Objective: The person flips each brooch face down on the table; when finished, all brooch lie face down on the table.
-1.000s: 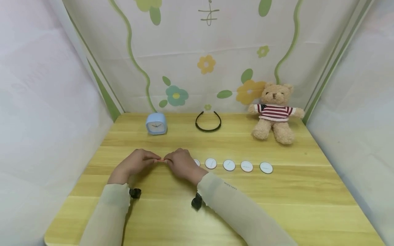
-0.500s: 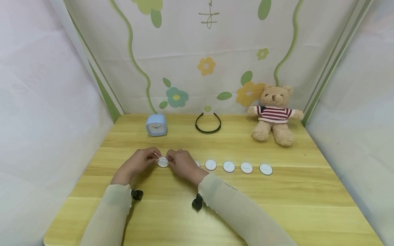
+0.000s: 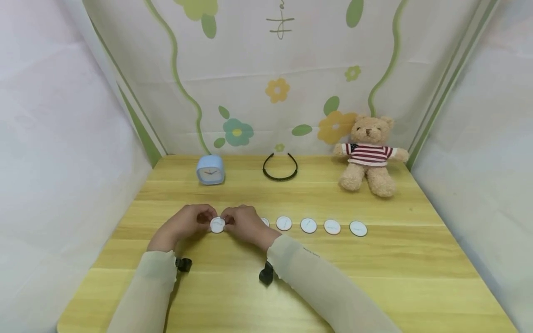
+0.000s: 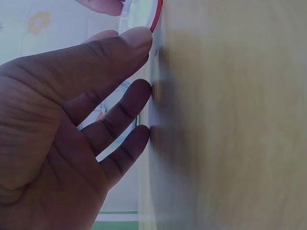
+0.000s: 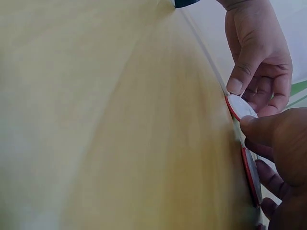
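Observation:
A round white disc (image 3: 217,225) with a red edge and small writing on its face is held between both hands, low over the table. My left hand (image 3: 187,222) pinches its left edge; in the left wrist view the thumb (image 4: 136,38) presses on the disc's rim while the other fingers are loosely bent. The right hand (image 3: 246,225) pinches the opposite edge, and the right wrist view shows its thumb (image 5: 254,125) on the white face. Right of the hands, several similar discs (image 3: 308,225) lie in a row, one partly hidden by the right hand.
A light-blue clock (image 3: 210,169) stands at the back left of the wooden table (image 3: 250,296). A black headband (image 3: 280,178) lies at the back middle, and a teddy bear (image 3: 368,155) in a striped shirt sits at the back right. Cloth walls surround the table.
The disc, seen edge-on at first, has been tipped so that its written white face now shows upward. Both hands have stayed in nearly the same place. The row of discs has not moved.

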`<state>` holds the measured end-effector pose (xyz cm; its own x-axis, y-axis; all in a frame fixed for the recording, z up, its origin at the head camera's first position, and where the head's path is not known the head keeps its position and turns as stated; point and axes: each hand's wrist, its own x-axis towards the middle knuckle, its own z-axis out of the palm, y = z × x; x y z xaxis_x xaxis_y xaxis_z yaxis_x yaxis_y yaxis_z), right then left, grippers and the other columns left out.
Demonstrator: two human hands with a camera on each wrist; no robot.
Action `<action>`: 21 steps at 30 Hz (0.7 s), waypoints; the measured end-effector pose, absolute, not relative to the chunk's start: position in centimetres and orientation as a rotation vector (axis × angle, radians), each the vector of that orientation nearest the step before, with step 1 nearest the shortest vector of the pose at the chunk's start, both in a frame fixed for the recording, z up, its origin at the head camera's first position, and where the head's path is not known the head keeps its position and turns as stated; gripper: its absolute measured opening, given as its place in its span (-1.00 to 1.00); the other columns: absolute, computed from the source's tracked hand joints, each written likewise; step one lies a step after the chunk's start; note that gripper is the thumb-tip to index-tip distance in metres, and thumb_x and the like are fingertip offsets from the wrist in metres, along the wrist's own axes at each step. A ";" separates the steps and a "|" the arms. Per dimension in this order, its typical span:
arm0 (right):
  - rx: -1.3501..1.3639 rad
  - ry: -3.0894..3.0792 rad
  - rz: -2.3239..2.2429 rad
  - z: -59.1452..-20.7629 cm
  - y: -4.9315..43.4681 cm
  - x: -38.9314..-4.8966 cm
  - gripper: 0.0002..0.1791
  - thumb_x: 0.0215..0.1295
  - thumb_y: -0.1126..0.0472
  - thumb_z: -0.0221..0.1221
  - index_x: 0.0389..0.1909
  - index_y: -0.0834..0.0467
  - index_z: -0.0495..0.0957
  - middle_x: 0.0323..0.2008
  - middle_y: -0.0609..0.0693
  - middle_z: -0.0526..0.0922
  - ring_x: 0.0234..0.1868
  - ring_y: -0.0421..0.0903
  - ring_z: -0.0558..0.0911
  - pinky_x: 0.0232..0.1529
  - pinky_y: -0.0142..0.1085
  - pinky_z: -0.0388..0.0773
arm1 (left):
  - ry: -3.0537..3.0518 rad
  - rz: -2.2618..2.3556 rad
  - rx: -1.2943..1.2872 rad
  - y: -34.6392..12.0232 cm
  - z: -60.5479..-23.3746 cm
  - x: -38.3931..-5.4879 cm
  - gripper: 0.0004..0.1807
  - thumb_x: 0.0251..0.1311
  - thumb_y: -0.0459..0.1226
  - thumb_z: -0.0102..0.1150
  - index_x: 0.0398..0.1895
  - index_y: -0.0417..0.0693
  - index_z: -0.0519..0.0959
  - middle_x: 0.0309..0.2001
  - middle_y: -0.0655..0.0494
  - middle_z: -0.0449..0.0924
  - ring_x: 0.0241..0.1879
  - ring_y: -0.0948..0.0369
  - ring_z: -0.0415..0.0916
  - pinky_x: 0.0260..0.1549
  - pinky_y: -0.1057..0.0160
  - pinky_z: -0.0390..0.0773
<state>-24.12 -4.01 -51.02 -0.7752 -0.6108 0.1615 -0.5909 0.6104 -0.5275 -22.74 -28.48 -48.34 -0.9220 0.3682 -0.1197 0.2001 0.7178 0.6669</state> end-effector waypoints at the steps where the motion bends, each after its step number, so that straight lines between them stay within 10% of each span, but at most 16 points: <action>1: -1.048 2.798 -0.866 -51.1 -4.1 -24.2 -0.77 0.46 0.05 0.44 0.07 -0.09 0.77 -0.17 -0.30 0.82 -0.13 -0.28 0.61 0.16 -0.26 0.49 | 2.680 0.995 0.447 -28.5 -48.3 -22.7 -0.76 0.36 -0.31 0.50 -0.01 0.20 0.73 -0.04 0.24 0.78 0.04 0.17 0.70 0.18 -0.04 0.65; 21: -1.119 2.845 -0.620 -50.9 -4.4 -24.0 -0.75 0.54 -0.04 0.36 0.15 -0.22 0.80 0.05 -0.25 0.82 0.05 -0.14 0.65 0.16 -0.09 0.49 | 2.677 0.893 0.455 -28.4 -48.2 -22.6 -0.78 0.33 -0.33 0.52 -0.03 0.13 0.79 0.01 0.18 0.79 0.10 0.08 0.66 0.25 -0.19 0.62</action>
<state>-24.01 -4.35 -50.92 -0.7425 -0.6587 0.1221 -0.6498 0.6638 -0.3704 -22.62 -28.40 -48.22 -0.9105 0.3796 -0.1642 0.2049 0.7589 0.6181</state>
